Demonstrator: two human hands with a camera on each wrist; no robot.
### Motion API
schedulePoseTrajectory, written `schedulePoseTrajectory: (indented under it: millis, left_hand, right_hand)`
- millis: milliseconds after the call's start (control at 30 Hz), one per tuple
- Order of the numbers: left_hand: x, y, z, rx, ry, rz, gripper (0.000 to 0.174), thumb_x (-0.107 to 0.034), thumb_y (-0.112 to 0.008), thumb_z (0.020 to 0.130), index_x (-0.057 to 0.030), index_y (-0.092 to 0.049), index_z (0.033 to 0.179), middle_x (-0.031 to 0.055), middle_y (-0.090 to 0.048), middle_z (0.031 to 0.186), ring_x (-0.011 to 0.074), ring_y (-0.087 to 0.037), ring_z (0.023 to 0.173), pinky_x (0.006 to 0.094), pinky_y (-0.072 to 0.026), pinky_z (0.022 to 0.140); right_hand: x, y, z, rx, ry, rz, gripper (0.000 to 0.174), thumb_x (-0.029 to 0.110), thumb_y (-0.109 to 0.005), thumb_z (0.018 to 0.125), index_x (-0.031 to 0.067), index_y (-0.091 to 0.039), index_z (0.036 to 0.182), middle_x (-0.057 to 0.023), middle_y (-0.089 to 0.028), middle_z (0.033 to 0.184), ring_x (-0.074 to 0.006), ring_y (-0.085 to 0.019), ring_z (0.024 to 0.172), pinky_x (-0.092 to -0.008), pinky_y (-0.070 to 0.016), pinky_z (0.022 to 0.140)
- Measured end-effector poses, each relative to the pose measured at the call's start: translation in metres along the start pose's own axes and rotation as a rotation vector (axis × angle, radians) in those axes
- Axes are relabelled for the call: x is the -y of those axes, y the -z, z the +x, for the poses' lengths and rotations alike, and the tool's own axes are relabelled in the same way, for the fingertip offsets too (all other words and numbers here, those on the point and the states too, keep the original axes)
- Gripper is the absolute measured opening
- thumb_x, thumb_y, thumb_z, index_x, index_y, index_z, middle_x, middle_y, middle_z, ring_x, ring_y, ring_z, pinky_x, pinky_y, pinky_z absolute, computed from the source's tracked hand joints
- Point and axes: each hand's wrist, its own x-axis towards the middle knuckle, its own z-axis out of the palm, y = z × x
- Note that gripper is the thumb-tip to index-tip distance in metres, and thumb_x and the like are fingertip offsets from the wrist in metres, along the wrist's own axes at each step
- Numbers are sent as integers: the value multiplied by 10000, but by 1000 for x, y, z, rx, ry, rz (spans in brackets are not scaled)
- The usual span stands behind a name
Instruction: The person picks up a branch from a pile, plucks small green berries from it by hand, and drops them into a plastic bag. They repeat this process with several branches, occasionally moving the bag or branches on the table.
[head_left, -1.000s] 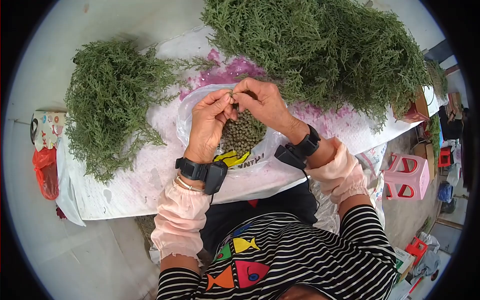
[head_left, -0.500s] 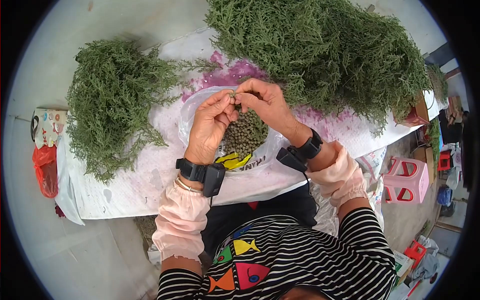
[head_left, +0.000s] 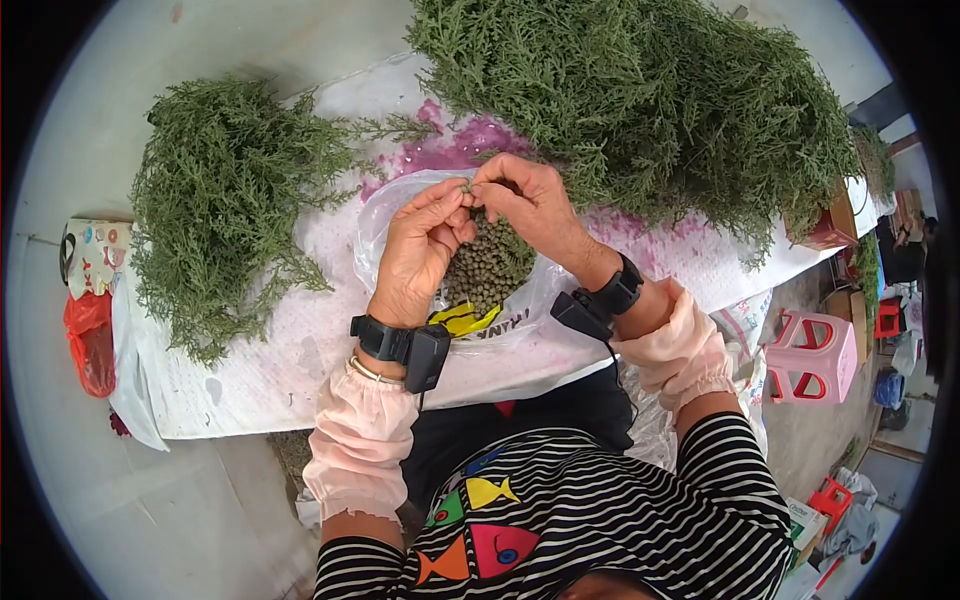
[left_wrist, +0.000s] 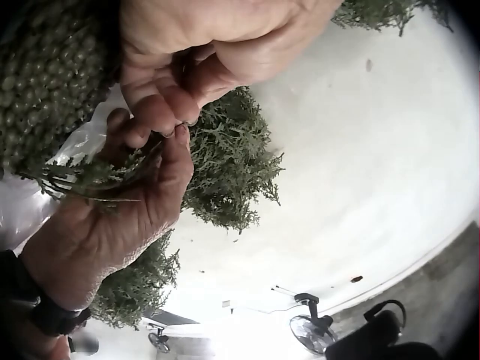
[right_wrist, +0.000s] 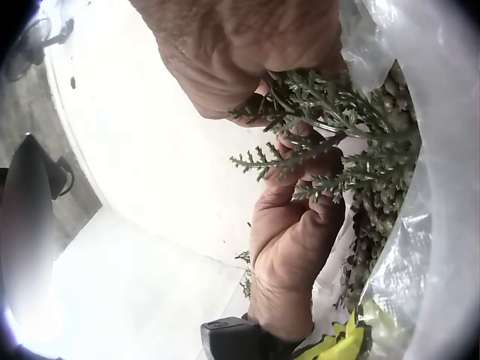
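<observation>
Both hands meet fingertip to fingertip over an open clear plastic bag (head_left: 372, 232) filled with small round green berries (head_left: 488, 272). The left hand (head_left: 412, 250) pinches with thumb and fingers right at the tips of the right hand (head_left: 540, 212). Between them is a leafy green sprig (right_wrist: 315, 94), its thin stems lying across the right palm in the left wrist view. Its feathery side shoots spread over the bag in the right wrist view. The exact spot pinched is hidden by the fingertips.
A large heap of green branches (head_left: 640, 110) covers the table's far right, and a smaller heap (head_left: 225, 205) lies at left. Purple stains (head_left: 465, 140) mark the white table cover (head_left: 270, 385). A pink stool (head_left: 815, 355) stands at right; a red bag (head_left: 90, 345) hangs at left.
The hands stay together over the bag with only slight finger movement. The heaps and the bag look unchanged.
</observation>
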Motion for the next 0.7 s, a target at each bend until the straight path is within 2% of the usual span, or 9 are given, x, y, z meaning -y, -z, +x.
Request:
schedulePoseTrajectory:
  millis: [267,700]
  left_hand:
    - [-1,-6,-4,-74,-46,124,182,-28,-602,828,48,-599,994,106,-625,789,130,-531,592,280,-464,557]
    - [-1,-3,-3,-59,-29,94,152,-19,-602,822,44,-603,960,112,-623,819,124,-522,609,289,-456,574]
  right_hand:
    - [1,0,1,-17,1,-2,75,56,-524,859,-7,-565,857,-14,-575,780,-60,-510,614,-202,-419,560]
    - [1,1,1,-5,1,-53,78,66,-526,854,-2,-564,845,-4,-572,760,-55,-504,610,-199,-417,557]
